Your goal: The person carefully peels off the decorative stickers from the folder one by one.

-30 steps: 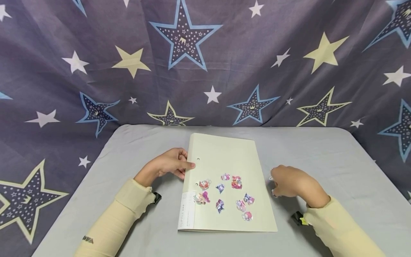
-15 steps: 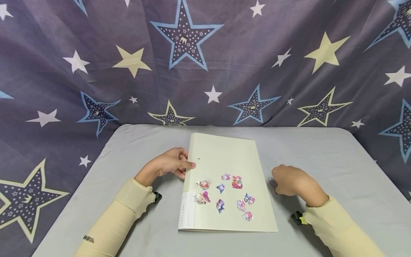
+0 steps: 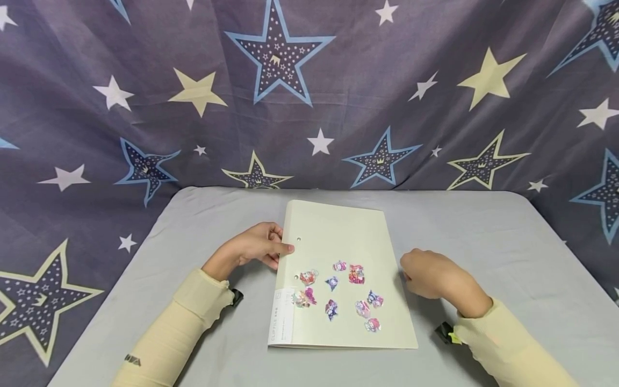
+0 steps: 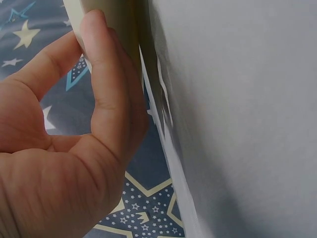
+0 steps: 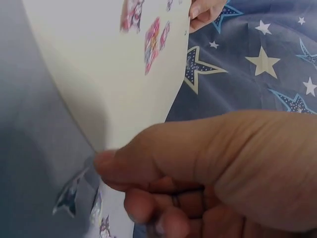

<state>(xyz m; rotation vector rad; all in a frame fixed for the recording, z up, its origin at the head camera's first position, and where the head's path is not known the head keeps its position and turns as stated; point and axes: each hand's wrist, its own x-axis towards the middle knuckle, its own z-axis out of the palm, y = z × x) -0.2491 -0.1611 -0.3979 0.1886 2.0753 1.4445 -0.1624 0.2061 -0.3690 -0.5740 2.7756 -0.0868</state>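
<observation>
A cream clip file folder (image 3: 338,231) lies closed on the grey table, its spine at the left. Several small shiny character stickers (image 3: 357,274) are spread over the lower half of its cover. My left hand (image 3: 258,244) grips the spine, thumb on the cover and fingers along the outer side. Just past the folder's right edge is my right hand (image 3: 437,274), turned palm-down with curled fingers. In the right wrist view its thumb and fingers pinch close, and a dark clear-edged sticker (image 5: 69,194) reaches up to the thumb tip. Further stickers (image 5: 96,208) show below the hand.
Grey cloth covers the table (image 3: 217,328), whose rounded far edge meets a purple star-printed curtain (image 3: 319,97). A white printed label (image 3: 281,317) runs along the lower spine of the folder. Dark straps (image 3: 444,333) sit at the wrists.
My right hand has shifted slightly left to the folder's edge, and the small shiny bits seen by its fingers earlier are now hidden in the head view. The left hand and folder stay still.
</observation>
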